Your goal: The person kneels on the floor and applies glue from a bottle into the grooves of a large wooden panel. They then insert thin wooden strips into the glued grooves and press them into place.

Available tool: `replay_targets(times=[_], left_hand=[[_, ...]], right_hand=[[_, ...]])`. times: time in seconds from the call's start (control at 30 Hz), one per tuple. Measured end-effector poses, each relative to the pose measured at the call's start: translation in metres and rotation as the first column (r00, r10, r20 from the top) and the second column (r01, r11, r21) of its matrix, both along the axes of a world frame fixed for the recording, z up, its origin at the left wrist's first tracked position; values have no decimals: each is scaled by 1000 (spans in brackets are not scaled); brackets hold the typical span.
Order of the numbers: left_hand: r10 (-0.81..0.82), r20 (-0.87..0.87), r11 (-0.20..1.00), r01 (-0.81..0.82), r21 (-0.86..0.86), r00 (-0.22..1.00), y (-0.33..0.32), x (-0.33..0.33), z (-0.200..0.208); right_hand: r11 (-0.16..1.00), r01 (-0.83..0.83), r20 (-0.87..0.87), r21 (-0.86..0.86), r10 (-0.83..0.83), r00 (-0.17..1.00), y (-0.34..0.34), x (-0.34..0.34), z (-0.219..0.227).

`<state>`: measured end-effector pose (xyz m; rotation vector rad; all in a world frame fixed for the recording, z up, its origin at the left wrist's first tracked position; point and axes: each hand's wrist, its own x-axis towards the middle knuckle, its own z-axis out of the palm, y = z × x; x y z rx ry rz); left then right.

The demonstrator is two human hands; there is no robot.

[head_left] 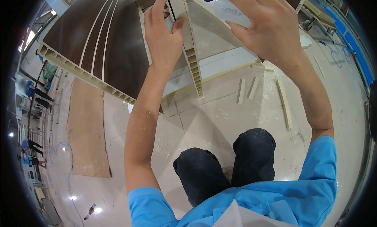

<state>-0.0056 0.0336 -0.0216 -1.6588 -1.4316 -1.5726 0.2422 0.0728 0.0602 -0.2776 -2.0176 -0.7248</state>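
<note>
My right hand (271,29) is closed around a translucent white squeeze bottle (229,12), its narrow tip pointing left. My left hand (164,40) grips the edge of a narrow, pale hollow-core panel (193,68), thumb on one side and fingers on the other. The bottle tip is close to the right of this panel. To the left of my left hand is a wide dark brown panel (86,38) with three pale curved lines and a hollow cellular edge. Right of the narrow panel lies a grey-beige board (210,30).
Loose wooden strips (284,105) and sawdust lie on the tiled floor ahead of my knees. A long brown cardboard sheet (89,133) is on the floor at left. A blue hose (70,160) runs beside it. Other people (33,91) are at the far left.
</note>
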Motion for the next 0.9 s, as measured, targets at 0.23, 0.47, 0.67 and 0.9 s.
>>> replay_targets(times=[0.23,0.47,0.67,0.9], left_hand=[[-20,-7,1000,20,-13,1000,0,-2,0],[-114,-84,991,119,56,990,5,-9,-3],[-139,1,990,139,14,990,5,-7,-2],[-82,-10,992,81,-92,997,-4,-4,1]], right_hand=[[944,-36,-144,-329,-12,990,1,30,-48],[388,-414,-479,-824,-86,873,13,55,-233],[103,-274,-288,-956,-149,946,-8,68,-436],[-174,-62,-52,-983,-57,997,-44,104,-590]])
